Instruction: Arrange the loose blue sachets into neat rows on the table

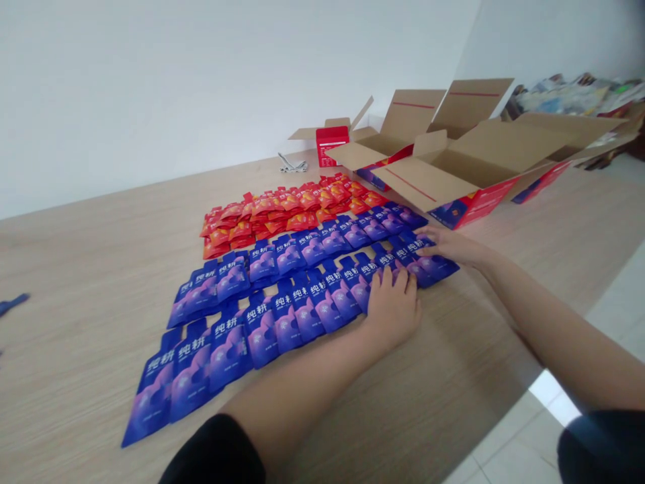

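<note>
1. Where things stand: the blue spouted pouches are lying flat on a light wood-grain desk in two long, slanted rows, nearly edge to edge. Looks pretty far along as layouts go, since the rows run from near the left of the pile right up to the hands.
2. Behind those, the red-orange pouches sit in a tighter, messier band, overlapping each other quite a bit and less neatly lined up than the blue ones.
3. The left hand is resting on the lower blue row, fingers spread over a few pouches. The grip is wide open, not pinching anything as far as I can see.
4. The right hand comes in from the right, with its fingertips on the far end of the blue rows. That grip is open and flat too, nothing held.
5. Left to deal with, going by the desk: a big open cardboard box and a second one sit past the pouches with flaps up, red and blue print on their sides. Can't tell from this angle what's inside.
6. Further back there's a small red box by the wall, plus a white cable.
</note>
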